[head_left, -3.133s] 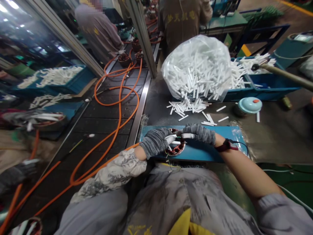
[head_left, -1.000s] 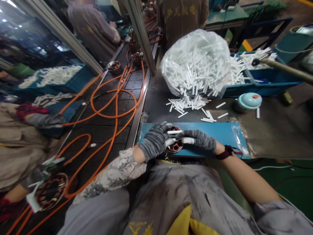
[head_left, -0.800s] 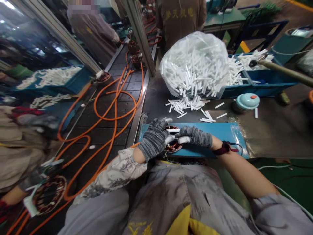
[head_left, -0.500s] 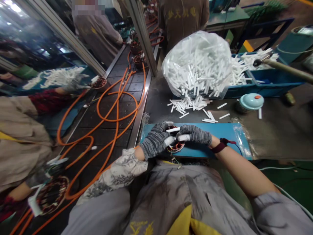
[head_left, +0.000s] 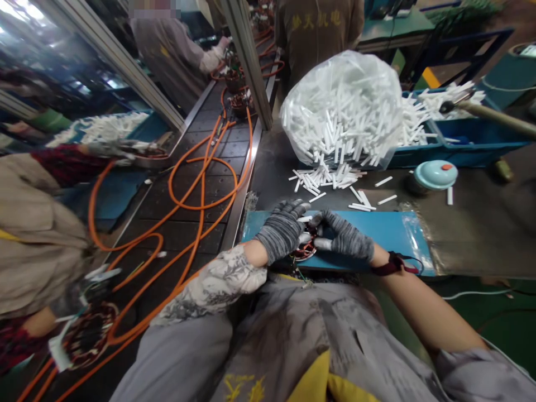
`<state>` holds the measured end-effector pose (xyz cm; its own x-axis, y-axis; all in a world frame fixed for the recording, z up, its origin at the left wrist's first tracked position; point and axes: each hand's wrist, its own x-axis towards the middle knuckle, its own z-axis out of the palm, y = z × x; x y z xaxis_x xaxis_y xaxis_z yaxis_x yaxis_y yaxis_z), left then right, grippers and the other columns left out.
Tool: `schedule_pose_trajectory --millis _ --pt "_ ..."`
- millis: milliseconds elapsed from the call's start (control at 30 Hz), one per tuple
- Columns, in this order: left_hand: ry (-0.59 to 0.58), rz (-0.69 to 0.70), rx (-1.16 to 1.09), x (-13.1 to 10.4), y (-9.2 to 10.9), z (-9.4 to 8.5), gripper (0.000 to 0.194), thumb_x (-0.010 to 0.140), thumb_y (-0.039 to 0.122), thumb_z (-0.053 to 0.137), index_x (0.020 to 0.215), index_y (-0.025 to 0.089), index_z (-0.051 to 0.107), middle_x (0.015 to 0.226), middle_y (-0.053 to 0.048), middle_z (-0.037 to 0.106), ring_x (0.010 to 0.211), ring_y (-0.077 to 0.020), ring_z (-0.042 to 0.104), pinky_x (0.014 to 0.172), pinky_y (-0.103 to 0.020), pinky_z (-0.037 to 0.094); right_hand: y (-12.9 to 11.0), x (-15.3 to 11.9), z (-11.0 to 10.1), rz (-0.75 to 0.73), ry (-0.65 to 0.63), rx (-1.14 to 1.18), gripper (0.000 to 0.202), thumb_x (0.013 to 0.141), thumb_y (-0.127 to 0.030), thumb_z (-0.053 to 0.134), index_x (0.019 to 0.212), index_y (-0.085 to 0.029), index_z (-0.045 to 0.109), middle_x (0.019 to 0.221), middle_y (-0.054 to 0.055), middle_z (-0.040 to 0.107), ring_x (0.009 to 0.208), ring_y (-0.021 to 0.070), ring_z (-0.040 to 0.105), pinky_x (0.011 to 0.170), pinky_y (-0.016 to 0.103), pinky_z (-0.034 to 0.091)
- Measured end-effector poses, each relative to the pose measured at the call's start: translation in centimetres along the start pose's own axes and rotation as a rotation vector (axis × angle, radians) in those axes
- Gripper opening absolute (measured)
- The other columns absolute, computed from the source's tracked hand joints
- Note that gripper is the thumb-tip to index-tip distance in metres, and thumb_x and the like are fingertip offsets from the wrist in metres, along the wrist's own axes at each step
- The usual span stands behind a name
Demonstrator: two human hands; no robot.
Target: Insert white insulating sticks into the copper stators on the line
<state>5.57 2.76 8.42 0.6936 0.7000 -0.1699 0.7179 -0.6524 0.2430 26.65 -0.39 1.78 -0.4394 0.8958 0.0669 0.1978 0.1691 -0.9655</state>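
Bending over a copper-wound ring [head_left: 304, 255] on a blue board [head_left: 377, 222], a worker brings two gloved hands together above its windings. The left hand [head_left: 280, 233] curves over the ring's left side, a short white tube [head_left: 305, 219] beside its fingertips; whether it pinches the tube, the picture cannot tell. The right hand [head_left: 347, 239] sits at the opposite side, thumb and fingers parted, with no object visible between them. Such close work seems to call for a steady ring, light fingertip pressure and fine wires kept straight, since a hard pull could strain them or nudge the tube out of line.

Beyond the board, a clear plastic bag [head_left: 355, 70] bulges with white tubes, more of them [head_left: 326, 177] strewn below its mouth. Behind it, a divided blue bin [head_left: 473, 155] holds a heap of the same tubes. A lidded jar [head_left: 436, 175] stands nearby, its contents hidden.
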Motion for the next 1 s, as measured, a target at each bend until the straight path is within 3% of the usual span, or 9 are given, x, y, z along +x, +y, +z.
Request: schedule_pose_trajectory --millis 233,400,467,533,600,733,833,900,1000 --pt "-0.031 -0.015 -0.235 1.5 -0.9 0.9 0.053 0.08 0.036 0.083 0.125 0.011 0.07 0.142 -0.017 0.061 0.131 -0.0301 0.059 0.115 -0.041 0.046 0.5 -0.2 -0.4 -0.069 -0.037 0.0 0.028 0.091 -0.042 0.069 0.107 -0.022 0.058 0.101 0.004 0.065 0.092 0.0202 0.06 0.086 0.039 0.052" --pt "0.054 -0.039 -0.111 2.2 1.8 0.7 0.04 0.08 0.04 0.083 0.11 0.014 0.076 0.154 -0.016 0.052 0.144 -0.0357 0.047 0.124 -0.052 0.033 1.2 -0.3 -0.3 -0.037 0.027 -0.016 0.028 0.093 -0.047 0.069 0.104 -0.022 0.061 0.103 0.005 0.068 0.095 0.0217 0.062 0.093 0.042 0.052" --pt "0.109 -0.104 -0.028 0.8 2.6 0.5 0.039 0.085 0.041 0.078 0.116 0.017 0.075 0.157 -0.014 0.049 0.144 -0.0363 0.047 0.124 -0.055 0.032 1.1 -1.3 -0.3 -0.066 0.107 -0.035 0.027 0.093 -0.046 0.068 0.103 -0.023 0.06 0.101 0.005 0.067 0.094 0.0209 0.062 0.091 0.041 0.053" --pt "0.192 -0.218 0.008 -1.7 2.5 0.5 0.047 0.089 0.042 0.074 0.13 0.019 0.069 0.153 -0.015 0.054 0.137 -0.0352 0.055 0.118 -0.054 0.041 0.9 -2.8 0.1 -0.077 0.167 -0.082 0.025 0.093 -0.045 0.069 0.102 -0.024 0.059 0.096 0.003 0.067 0.088 0.019 0.063 0.085 0.037 0.054" --pt "0.252 -0.306 -0.032 -4.8 1.7 1.1 0.056 0.093 0.039 0.068 0.145 0.02 0.058 0.141 -0.014 0.064 0.124 -0.0312 0.066 0.108 -0.047 0.051 0.8 -4.2 0.9 -0.106 0.096 -0.153 0.022 0.095 -0.044 0.067 0.103 -0.024 0.061 0.092 0.002 0.068 0.083 0.0175 0.064 0.078 0.033 0.055" --pt "0.278 -0.243 -0.315 -8.8 -0.4 2.9 0.059 0.093 0.03 0.061 0.15 0.021 0.052 0.137 -0.009 0.068 0.119 -0.0242 0.069 0.106 -0.038 0.055 1.1 -4.3 3.2 -0.25 -0.119 -0.469 0.027 0.102 -0.044 0.056 0.11 -0.022 0.07 0.097 0.008 0.073 0.087 0.0208 0.067 0.081 0.036 0.055" --pt "0.31 -0.316 -0.536 -8.5 -1.2 3.5 0.048 0.092 0.032 0.06 0.14 0.023 0.062 0.133 -0.006 0.071 0.118 -0.0248 0.07 0.109 -0.04 0.053 1.5 -2.6 3.8 -0.22 -0.054 -0.626 0.029 0.102 -0.041 0.054 0.109 -0.02 0.073 0.098 0.012 0.074 0.091 0.0239 0.068 0.085 0.04 0.055" --pt "0.317 -0.37 -0.733 -7.5 -1.5 3.4 0.046 0.088 0.039 0.066 0.131 0.023 0.068 0.128 -0.005 0.074 0.118 -0.0266 0.07 0.109 -0.042 0.052 1.4 -1.5 3.3 -0.151 0.023 -0.551 0.027 0.102 -0.037 0.053 0.11 -0.02 0.072 0.104 0.012 0.075 0.096 0.0247 0.069 0.091 0.042 0.055" --pt "0.345 -0.409 -1.109 -6.4 -2.0 3.4 0.052 0.078 0.041 0.077 0.124 0.02 0.069 0.128 -0.007 0.074 0.121 -0.0293 0.068 0.108 -0.042 0.052 0.8 -0.6 1.9 -0.04 0.085 -0.175 0.029 0.102 -0.038 0.052 0.119 -0.022 0.069 0.117 0.011 0.074 0.104 0.0235 0.07 0.097 0.043 0.054"
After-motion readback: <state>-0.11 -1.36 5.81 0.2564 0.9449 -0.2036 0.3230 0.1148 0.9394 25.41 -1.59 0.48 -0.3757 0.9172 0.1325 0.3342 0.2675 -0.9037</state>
